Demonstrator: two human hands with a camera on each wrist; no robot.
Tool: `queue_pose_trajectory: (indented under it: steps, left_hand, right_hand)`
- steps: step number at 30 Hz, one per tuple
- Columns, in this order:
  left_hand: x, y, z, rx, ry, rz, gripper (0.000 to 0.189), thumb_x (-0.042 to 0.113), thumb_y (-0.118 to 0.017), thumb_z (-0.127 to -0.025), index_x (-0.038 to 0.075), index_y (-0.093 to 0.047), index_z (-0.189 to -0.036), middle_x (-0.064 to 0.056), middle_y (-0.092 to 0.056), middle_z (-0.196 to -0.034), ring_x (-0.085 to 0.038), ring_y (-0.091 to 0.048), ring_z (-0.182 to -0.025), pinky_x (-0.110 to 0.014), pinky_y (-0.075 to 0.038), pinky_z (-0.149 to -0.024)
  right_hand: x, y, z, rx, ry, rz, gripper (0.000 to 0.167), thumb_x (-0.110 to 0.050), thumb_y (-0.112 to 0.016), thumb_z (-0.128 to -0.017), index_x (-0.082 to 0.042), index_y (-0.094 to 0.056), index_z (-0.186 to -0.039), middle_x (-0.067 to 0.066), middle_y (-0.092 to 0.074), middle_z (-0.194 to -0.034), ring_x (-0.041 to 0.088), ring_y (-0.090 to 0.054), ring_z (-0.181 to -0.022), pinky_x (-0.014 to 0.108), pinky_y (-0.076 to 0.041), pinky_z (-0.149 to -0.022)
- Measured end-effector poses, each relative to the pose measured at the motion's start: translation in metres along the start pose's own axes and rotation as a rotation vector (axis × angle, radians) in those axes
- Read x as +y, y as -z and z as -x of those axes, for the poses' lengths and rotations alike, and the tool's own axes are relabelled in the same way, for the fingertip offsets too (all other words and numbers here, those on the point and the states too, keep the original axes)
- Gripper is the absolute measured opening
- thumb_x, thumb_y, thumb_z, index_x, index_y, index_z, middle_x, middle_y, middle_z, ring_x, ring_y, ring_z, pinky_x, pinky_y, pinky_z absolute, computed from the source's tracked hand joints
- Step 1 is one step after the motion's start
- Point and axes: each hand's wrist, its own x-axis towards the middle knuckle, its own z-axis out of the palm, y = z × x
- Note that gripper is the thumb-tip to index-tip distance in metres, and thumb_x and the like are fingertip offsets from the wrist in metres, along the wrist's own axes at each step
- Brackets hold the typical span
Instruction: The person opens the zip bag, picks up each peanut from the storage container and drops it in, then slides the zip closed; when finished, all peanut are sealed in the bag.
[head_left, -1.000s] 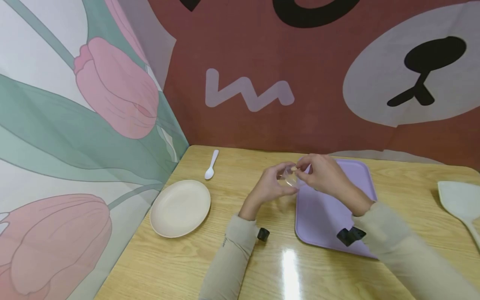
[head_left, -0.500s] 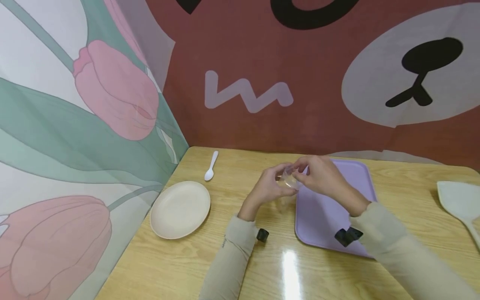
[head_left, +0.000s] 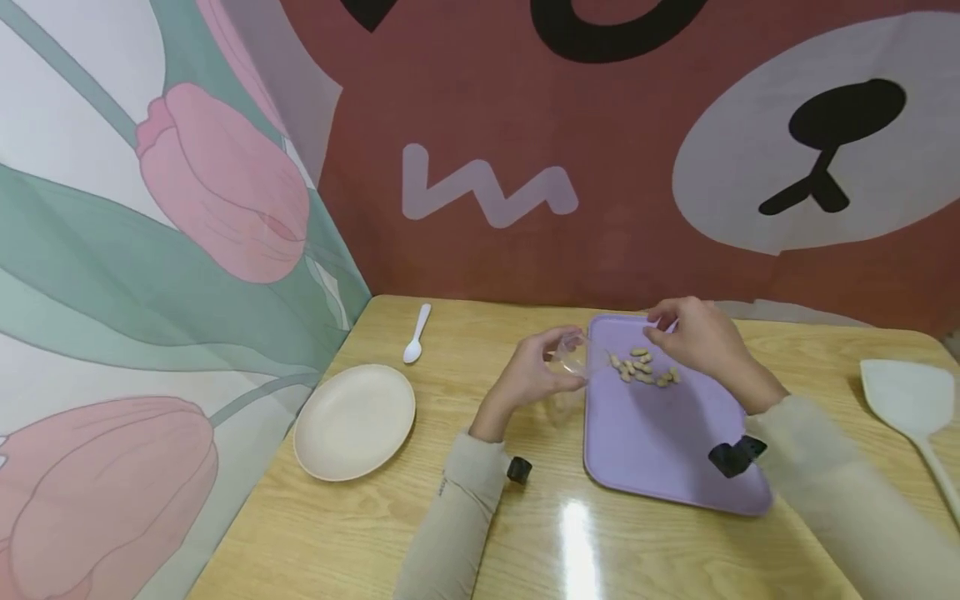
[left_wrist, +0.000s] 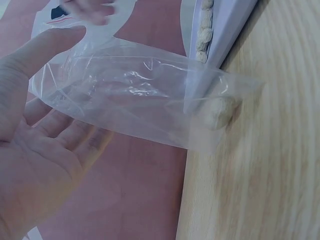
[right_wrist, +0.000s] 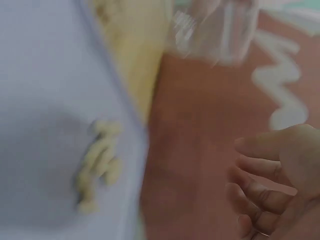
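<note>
A clear plastic bag [head_left: 573, 354] is held by my left hand [head_left: 528, 372], thumb and fingers around its mouth, at the left edge of a purple tray [head_left: 652, 454]. In the left wrist view the bag [left_wrist: 135, 92] hangs towards the table with a peanut in its shell [left_wrist: 219, 113] at the bottom. Above the tray's far right part is my right hand [head_left: 705, 337]. Its fingers are loosely bent and hold nothing in the right wrist view. Several unshelled peanuts [head_left: 641, 367] lie on the tray below and left of it.
A beige plate [head_left: 355, 423] lies on the left of the wooden table [head_left: 495, 321], with a white spoon [head_left: 417, 335] behind it. At the right lies a pale spatula [head_left: 909, 396]. Printed cloths [head_left: 480, 258] stand behind and at the left.
My right hand has left the bag's mouth, where it pinched a peanut, and moved right over the tray. The peanuts on the tray have come into view. The left hand still holds the bag.
</note>
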Motion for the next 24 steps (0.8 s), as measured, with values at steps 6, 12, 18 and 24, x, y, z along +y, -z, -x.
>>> queue_pose_trajectory:
  steps: [6,12,18,24]
  left_hand:
    - [-0.002,-0.001,0.0,0.004,0.001,-0.001,0.071,0.01,-0.086,-0.075,0.007,-0.056,-0.139,-0.001,-0.063,-0.13,-0.011,-0.057,-0.112,-0.027,-0.048,-0.09]
    - [-0.001,-0.002,0.001,0.007,0.0,-0.006,0.071,0.011,-0.086,-0.075,0.009,-0.057,-0.139,0.0,-0.062,-0.131,-0.011,-0.058,-0.112,-0.026,-0.048,-0.088]
    - [0.0,-0.001,0.0,0.002,-0.007,-0.006,0.07,0.011,-0.086,-0.075,0.009,-0.057,-0.139,-0.001,-0.064,-0.128,-0.015,-0.059,-0.111,-0.025,-0.048,-0.089]
    - [-0.001,-0.001,-0.001,0.002,-0.007,-0.002,0.069,0.012,-0.087,-0.075,0.011,-0.058,-0.138,0.001,-0.065,-0.126,-0.013,-0.059,-0.109,-0.025,-0.048,-0.089]
  right_hand:
    - [0.05,-0.017,0.001,-0.083,-0.068,0.032,0.025,-0.015,-0.072,-0.086,0.008,-0.069,-0.097,0.019,-0.07,-0.084,0.033,-0.065,-0.076,0.046,-0.05,-0.062]
    - [0.08,-0.041,0.008,-0.134,-0.125,0.015,0.018,-0.011,-0.071,-0.081,0.006,-0.07,-0.087,0.012,-0.068,-0.076,0.025,-0.061,-0.068,0.039,-0.047,-0.057]
    - [0.084,-0.053,0.011,-0.103,-0.129,0.007,0.011,-0.009,-0.071,-0.079,0.002,-0.072,-0.077,0.007,-0.068,-0.071,0.021,-0.059,-0.065,0.038,-0.047,-0.06]
    - [0.084,-0.056,0.011,-0.087,-0.115,-0.012,0.01,-0.006,-0.072,-0.079,0.003,-0.07,-0.075,0.006,-0.067,-0.069,0.02,-0.059,-0.063,0.035,-0.047,-0.059]
